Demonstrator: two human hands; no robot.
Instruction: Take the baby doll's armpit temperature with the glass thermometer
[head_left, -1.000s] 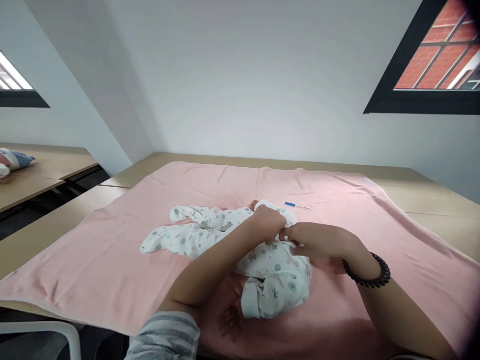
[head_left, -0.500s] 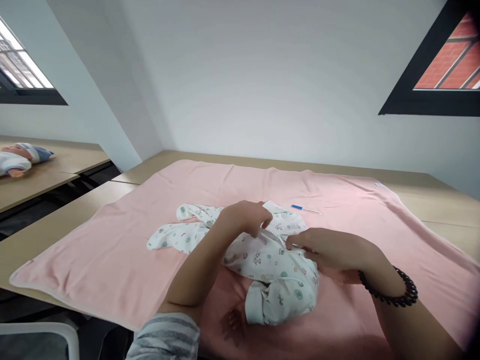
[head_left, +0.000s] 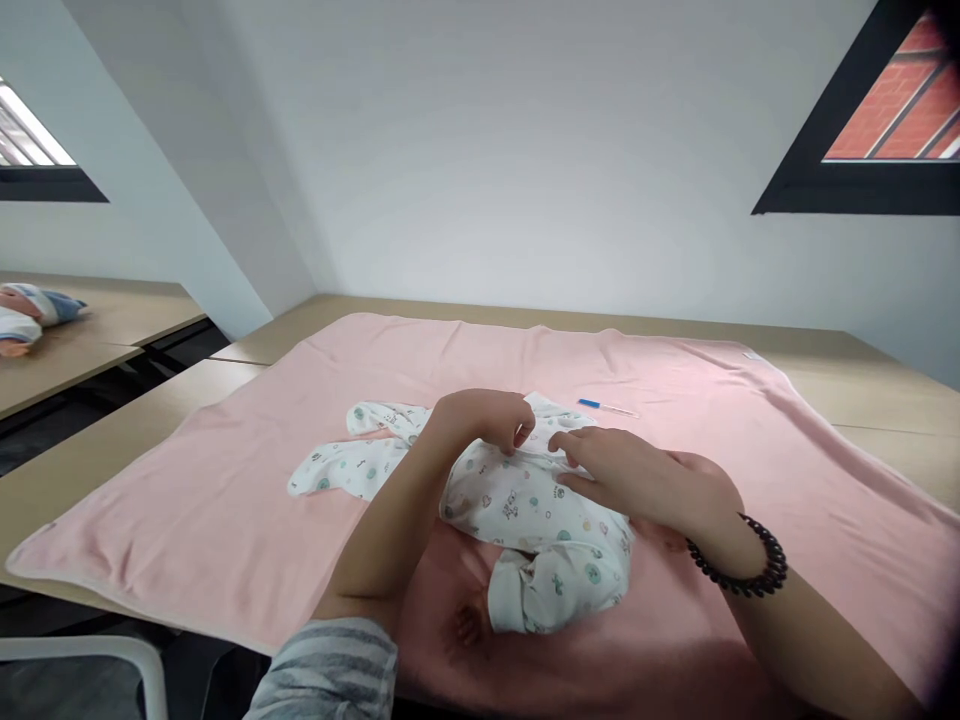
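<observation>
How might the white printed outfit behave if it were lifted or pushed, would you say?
The outfit would probably bend softly, since creases run along its cloth. With a doll's hand showing at one cuff, it may feel heavier than cloth alone. Pushed, it would likely rumple rather than roll, lying spread on the pink blanket.

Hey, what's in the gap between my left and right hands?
In the head view, the white cloth garment with small printed figures shows between your left hand and right hand.
</observation>
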